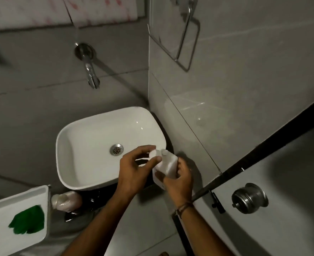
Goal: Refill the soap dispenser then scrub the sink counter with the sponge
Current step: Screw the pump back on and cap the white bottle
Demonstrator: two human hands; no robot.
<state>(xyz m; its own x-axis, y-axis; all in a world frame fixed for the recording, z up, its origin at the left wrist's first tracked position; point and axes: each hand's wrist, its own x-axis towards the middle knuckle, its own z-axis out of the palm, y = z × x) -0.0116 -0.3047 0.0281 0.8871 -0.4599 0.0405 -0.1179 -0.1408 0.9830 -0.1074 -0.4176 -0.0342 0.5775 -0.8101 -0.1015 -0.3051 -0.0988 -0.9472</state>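
Observation:
A white plastic refill bottle (166, 163) is held upright over the right front corner of the white sink basin (89, 122). My right hand (180, 179) grips the bottle's body from below and behind. My left hand (135, 167) pinches the small white cap (153, 153) at the bottle's neck with thumb and fingers. A pinkish soap dispenser (66, 200) stands on the dark counter (91, 198) left of my left forearm. A green sponge (28, 220) lies in a white tray (43, 193) at the lower left.
A chrome wall tap (91, 74) juts out above the basin, whose drain (116, 149) sits mid-bowl. A metal towel ring (185, 39) hangs on the right wall. A door with a steel knob (249, 197) and black latch (217, 202) stands at the right.

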